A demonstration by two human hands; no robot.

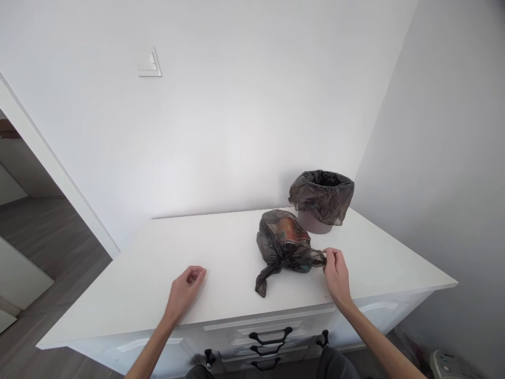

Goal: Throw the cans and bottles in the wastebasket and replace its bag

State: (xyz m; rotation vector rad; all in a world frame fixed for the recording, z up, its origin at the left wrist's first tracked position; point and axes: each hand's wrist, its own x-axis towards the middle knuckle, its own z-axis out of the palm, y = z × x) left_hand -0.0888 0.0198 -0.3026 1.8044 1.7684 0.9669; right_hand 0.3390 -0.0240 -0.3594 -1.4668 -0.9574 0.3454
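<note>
A tied black translucent garbage bag rests on the white cabinet top, with something orange-red and a bit of green showing through the film. Its knot faces me, and one loose tail hangs toward the front left. My right hand pinches the other tail, which stretches out to the right. To the left of the bag, my left hand rests on the surface with its fingers curled in and nothing in them. Behind the bag stands a small pinkish trash can, lined with a black bag folded over its rim.
The white cabinet top meets a wall behind it, and another wall stands at the right. Below its front edge are drawers with black handles. A light switch is on the wall. A doorway opens at the left.
</note>
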